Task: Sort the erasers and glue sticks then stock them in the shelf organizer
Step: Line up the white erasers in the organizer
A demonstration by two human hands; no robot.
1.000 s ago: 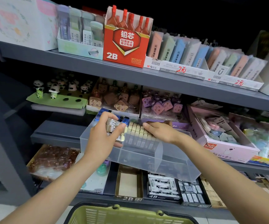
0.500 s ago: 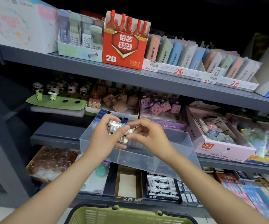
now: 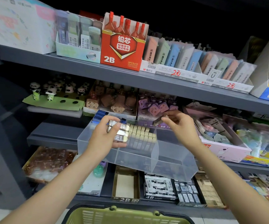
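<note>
A clear plastic shelf organizer (image 3: 175,165) sits on the middle shelf, split into compartments. Rows of sleeved erasers (image 3: 141,135) stand upright in its left-middle compartment; the right compartment looks empty. My left hand (image 3: 103,138) grips a small stack of wrapped erasers (image 3: 120,130) over the organizer's left part. My right hand (image 3: 180,125) pinches a single eraser (image 3: 159,121) above the organizer's back edge, a little apart from the stack.
A green basket (image 3: 127,215) is at the bottom edge below my arms. Boxes of 2B and 4B erasers (image 3: 159,186) fill the lower shelf. A red 2B lead box (image 3: 122,50) and pastel packs stand on the top shelf. A pink box (image 3: 224,147) sits right of the organizer.
My right hand came off the eraser rows, reached to the stack in my left hand, then drew away to the right with one eraser pinched. The left hand stayed put.
</note>
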